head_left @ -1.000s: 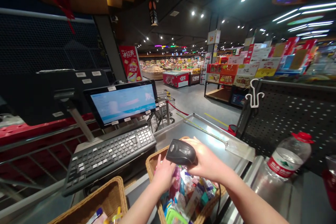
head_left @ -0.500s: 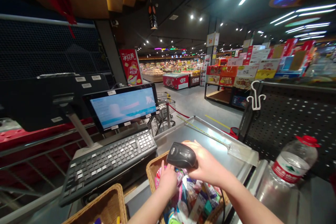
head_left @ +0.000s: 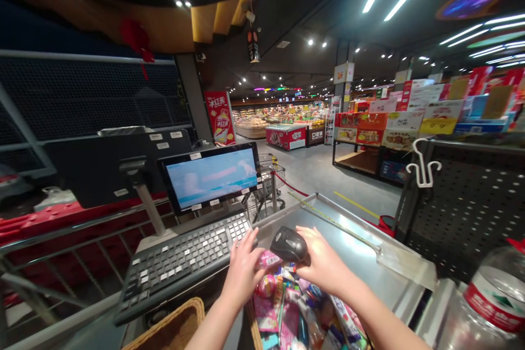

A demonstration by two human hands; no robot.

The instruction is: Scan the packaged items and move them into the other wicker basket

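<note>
A black handheld barcode scanner, rounded and glossy with a pale mark on its upper face, sits low in the centre of the frame, above a wicker basket packed with small goods. The right hand has it, fingers curled over its right end, with its nose angled left and down. The left hand is just left of the scanner, its fingers spread and pointing up and to the right, right beside a small pink packet; whether they grip the packet, I cannot tell. The basket's contents are mostly pink, blue and white packages, too jumbled to read. A steel table runs to the right of the hands, and a black keyboard lies just left of them, below a monitor showing a pale blue screen. A second wicker basket sits at the lower left, and a large water bottle with a red cap stands at the lower right corner.
</note>
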